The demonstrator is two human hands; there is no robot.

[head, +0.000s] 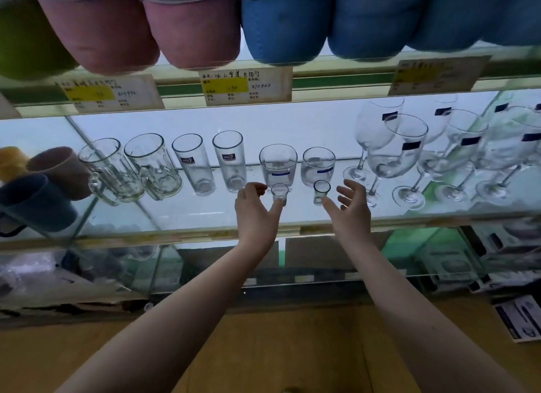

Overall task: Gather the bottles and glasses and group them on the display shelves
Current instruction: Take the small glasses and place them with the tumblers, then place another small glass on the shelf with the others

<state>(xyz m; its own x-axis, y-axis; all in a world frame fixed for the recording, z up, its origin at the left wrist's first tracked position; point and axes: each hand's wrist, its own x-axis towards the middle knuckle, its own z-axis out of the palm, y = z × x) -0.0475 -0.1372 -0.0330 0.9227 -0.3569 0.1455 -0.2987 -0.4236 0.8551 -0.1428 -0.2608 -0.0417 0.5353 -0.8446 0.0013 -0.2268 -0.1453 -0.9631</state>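
Though open, hands (pixel 254 214) (pixel 350 214) against shot glasses (pixel 279 192) (pixel 321 189)

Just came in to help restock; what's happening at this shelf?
A person is setting small glasses on the lit glass shelf. The left hand has its thumb against the left shot glass; the right hand, fingers spread, has its thumb against the right shot glass. Both stand upright before two short tumblers.

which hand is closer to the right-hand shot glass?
Right. The right hand has its thumb at the base of the right shot glass, fingers spread to its right. The left hand is off to its left, by the other shot glass.
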